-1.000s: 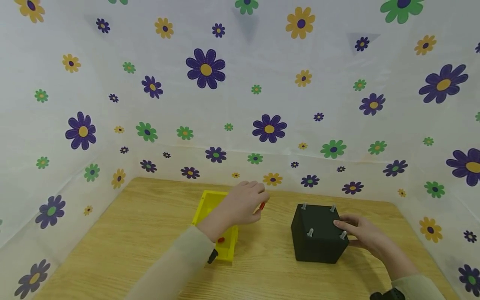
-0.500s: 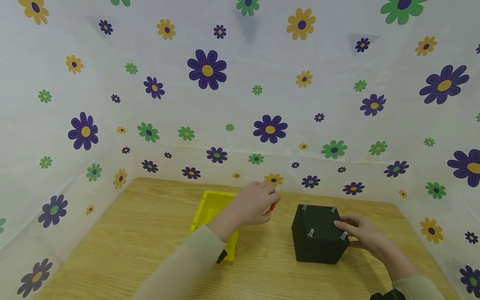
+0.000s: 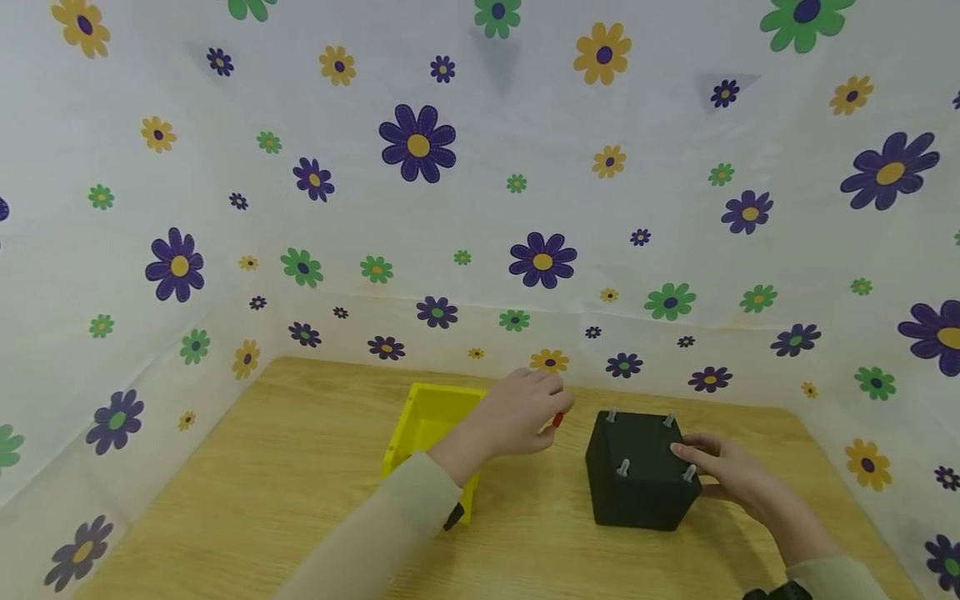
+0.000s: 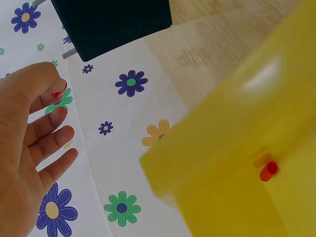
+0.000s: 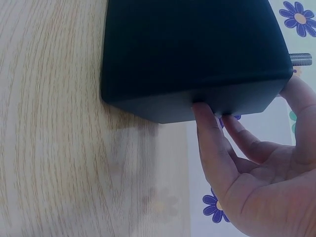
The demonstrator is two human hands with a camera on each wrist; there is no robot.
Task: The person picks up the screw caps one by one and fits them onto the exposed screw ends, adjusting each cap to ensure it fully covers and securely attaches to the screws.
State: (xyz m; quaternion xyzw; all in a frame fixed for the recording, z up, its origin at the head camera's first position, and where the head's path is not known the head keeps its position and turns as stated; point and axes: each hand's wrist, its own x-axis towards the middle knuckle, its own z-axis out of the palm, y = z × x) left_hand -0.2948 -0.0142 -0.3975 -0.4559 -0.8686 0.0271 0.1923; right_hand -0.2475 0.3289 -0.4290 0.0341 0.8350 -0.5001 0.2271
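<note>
Between thumb and forefinger, my left hand pinches a small red cap, mostly covered by the fingers; its other fingers are spread in the left wrist view. That hand hovers between a yellow bin and a black box. Threaded bolts stand up near the corners of the box's top. My right hand holds the box at its right side, thumb on the top edge and fingertips against the side wall. Another red cap lies inside the bin in the left wrist view.
Both the bin and the box stand on a wood-grain table. A white sheet with printed flowers rises behind the table and along its sides. My left forearm crosses over the bin's near part.
My left hand has moved right, away from the bin and nearer the black box, with the red cap still pinched. The right hand and the box have stayed in place.
</note>
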